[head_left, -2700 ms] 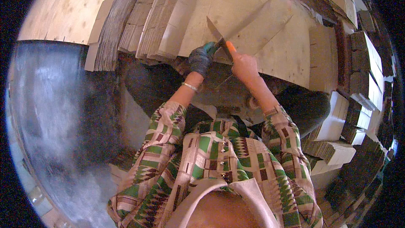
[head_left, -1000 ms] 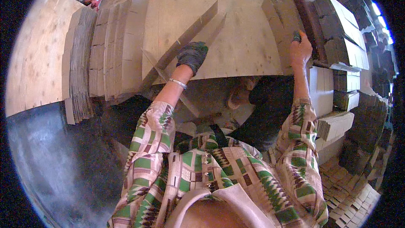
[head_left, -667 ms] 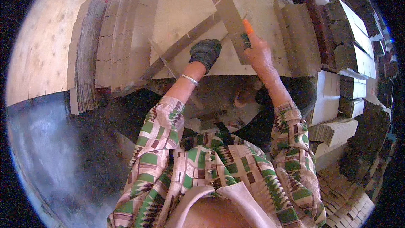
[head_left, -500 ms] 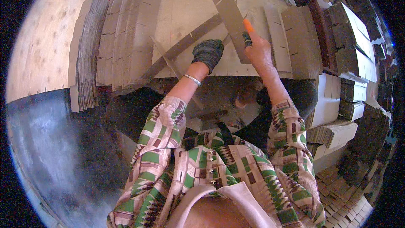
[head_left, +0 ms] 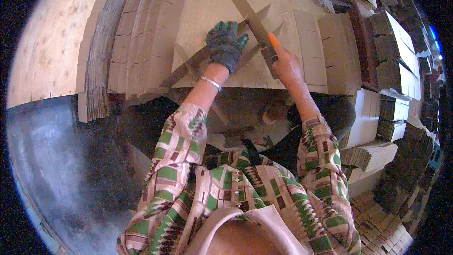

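Observation:
My right hand (head_left: 287, 67), with an orange cover on one finger, grips a long brown cardboard strip (head_left: 248, 12) near its lower end. The strip slants up to the left across other strips. My left hand (head_left: 224, 47) wears a dark glove with green fingertips. Its fingers are spread over a diagonal cardboard strip (head_left: 181, 72), whose middle it hides. Another cardboard strip (head_left: 250, 55) crosses under the held one, close to my left thumb. A thin strip (head_left: 188, 62) stands edge-on left of my gloved hand. All lie over a pale wooden board (head_left: 198, 7).
Stacks of slotted cardboard strips (head_left: 146, 42) stand on the board's left, with a greyer stack (head_left: 101, 47) beyond. More cardboard (head_left: 339, 47) lies at the right. Farther right are white-faced stacks (head_left: 401, 66). A light plywood sheet (head_left: 47, 42) is at far left.
My left hand has gone from a fist to spread fingers and moved slightly left. The strip in my right hand has turned more edge-on and come slightly nearer; the crossing strips' ends now show beyond it.

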`<state>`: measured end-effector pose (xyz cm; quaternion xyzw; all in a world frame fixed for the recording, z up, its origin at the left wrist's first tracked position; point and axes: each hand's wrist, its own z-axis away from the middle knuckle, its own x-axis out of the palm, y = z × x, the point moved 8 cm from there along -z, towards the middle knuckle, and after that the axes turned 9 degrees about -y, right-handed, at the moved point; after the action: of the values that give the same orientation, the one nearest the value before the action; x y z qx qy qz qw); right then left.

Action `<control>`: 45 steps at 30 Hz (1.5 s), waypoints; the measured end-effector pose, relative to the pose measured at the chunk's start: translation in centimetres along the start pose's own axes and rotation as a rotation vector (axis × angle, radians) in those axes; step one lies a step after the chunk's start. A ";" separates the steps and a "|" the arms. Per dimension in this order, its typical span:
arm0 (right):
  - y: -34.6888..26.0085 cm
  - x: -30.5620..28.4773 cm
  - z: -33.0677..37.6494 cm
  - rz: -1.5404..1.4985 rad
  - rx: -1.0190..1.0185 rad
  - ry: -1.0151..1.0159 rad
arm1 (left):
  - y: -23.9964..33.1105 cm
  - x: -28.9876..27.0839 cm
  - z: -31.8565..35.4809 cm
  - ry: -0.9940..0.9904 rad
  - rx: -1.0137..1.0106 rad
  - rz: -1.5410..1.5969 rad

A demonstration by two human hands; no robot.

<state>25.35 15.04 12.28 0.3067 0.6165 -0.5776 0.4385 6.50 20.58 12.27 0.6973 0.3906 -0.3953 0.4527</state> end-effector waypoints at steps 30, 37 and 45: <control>-2.3 -2.2 -3.5 0.163 -0.076 -0.120 | 2.0 4.1 3.6 -0.452 0.070 0.029; -2.6 -1.2 -3.1 0.235 -0.045 -0.116 | 1.9 6.9 4.9 -0.675 0.018 -0.010; -1.5 -0.8 -5.0 0.159 -0.097 -0.062 | 1.8 6.2 4.3 -0.652 0.020 0.000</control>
<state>23.40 19.83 13.39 0.3151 0.6033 -0.5197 0.5163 9.63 17.22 6.00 0.5384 0.2212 -0.6017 0.5470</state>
